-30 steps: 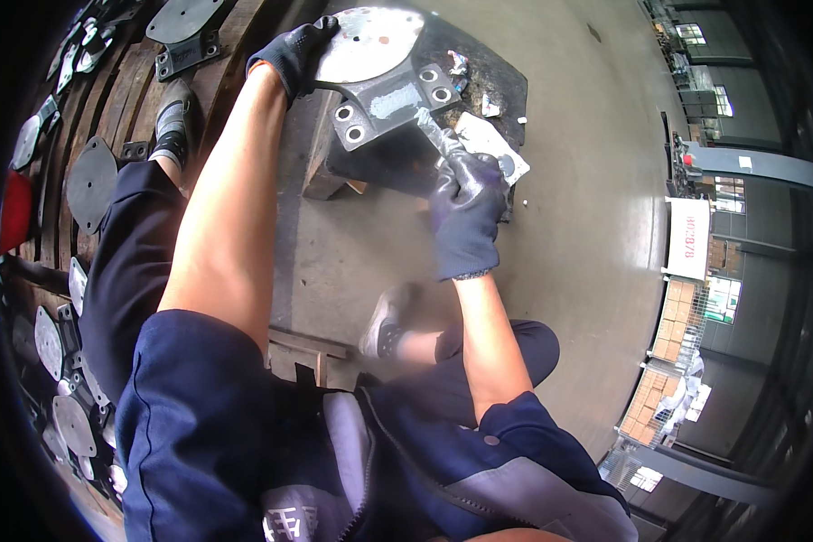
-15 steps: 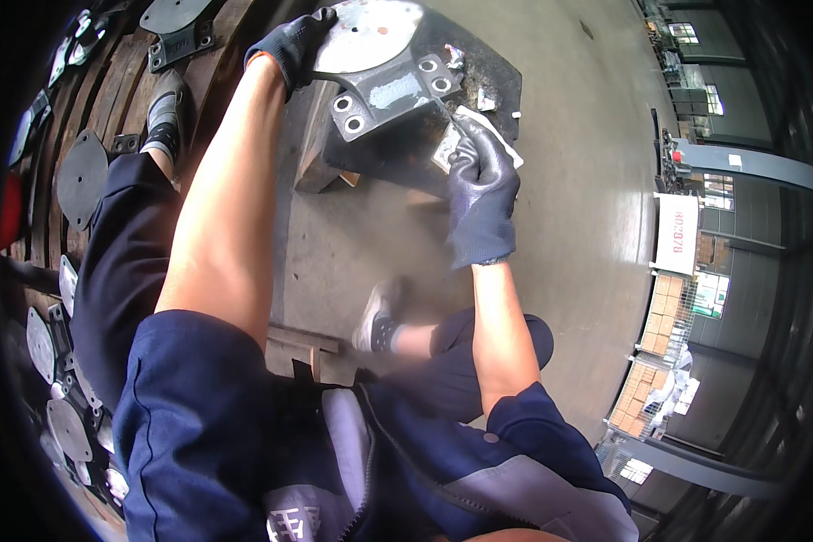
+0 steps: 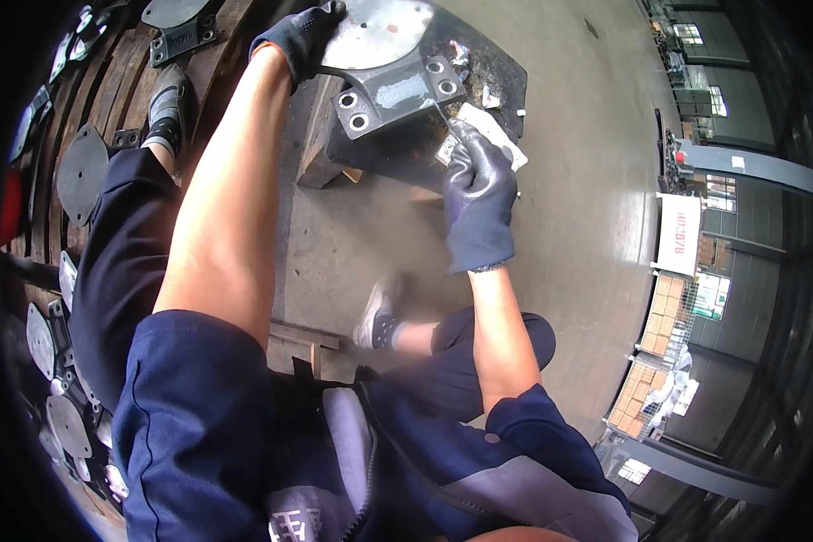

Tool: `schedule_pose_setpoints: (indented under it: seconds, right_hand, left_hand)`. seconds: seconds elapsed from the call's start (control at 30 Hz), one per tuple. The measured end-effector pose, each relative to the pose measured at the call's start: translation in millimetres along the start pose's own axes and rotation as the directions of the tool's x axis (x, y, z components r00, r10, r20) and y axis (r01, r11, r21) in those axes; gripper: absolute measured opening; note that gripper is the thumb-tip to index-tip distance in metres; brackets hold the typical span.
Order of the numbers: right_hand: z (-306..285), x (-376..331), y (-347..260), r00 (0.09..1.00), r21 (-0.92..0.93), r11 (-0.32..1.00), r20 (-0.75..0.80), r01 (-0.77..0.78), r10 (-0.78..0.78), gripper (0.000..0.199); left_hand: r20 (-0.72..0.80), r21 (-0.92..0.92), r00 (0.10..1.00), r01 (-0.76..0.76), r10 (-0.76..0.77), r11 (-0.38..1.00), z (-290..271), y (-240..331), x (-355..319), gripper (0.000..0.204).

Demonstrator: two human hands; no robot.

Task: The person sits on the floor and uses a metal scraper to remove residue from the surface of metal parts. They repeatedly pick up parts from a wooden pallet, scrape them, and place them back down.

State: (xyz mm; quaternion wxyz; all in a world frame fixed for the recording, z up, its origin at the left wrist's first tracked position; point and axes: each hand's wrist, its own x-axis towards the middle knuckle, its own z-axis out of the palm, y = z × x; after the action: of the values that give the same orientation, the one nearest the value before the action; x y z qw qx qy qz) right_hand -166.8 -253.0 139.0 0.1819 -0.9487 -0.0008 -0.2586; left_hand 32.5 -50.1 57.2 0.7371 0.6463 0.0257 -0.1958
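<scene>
We find the left hand (image 3: 300, 38) (dark glove) gripping the rim of the metal flange part (image 3: 390, 63), which lies on a dark block (image 3: 406, 149) on the floor. The right hand (image 3: 479, 203) appears clenched around a slim tool (image 3: 449, 119) at the part's edge.

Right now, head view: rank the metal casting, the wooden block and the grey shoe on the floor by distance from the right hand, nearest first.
From the right hand:
1. Metal casting, just above-left of the fingertips.
2. Wooden block, left, under the casting's edge.
3. Grey shoe, below, on the floor.
</scene>
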Motion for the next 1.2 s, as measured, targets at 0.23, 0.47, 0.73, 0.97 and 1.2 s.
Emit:
schedule_pose_setpoints:
  seconds: [0.23,0.47,0.73,0.97,1.2]
  right_hand:
    - [8,-5,1,0.999,0.112,0.994,0.036,0.006,-0.010,0.027]
    - [5,-9,3,0.932,0.374,0.857,0.219,-0.354,0.290,0.033]
    - [-2,5,-15,0.873,0.331,0.808,0.202,-0.487,0.443,0.036]
    - [-3,4,2,0.737,0.444,0.593,0.474,-0.672,0.481,0.036]
    - [14,2,7,0.984,0.454,0.873,0.099,-0.178,0.150,0.038]
  left_hand:
    - [-0.072,-0.033,0.996,0.040,-0.042,0.999,-6,-21,28,0.054]
    - [0.008,-0.247,0.995,0.094,-0.095,0.964,-8,-27,35,0.048]
    - [-0.035,-0.183,0.996,0.073,-0.081,0.980,-11,-28,34,0.048]
    - [-0.024,-0.251,0.999,0.036,-0.043,0.967,0,-20,24,0.049]
    - [0.091,0.149,0.960,-0.275,0.264,0.950,-9,-25,16,0.053]
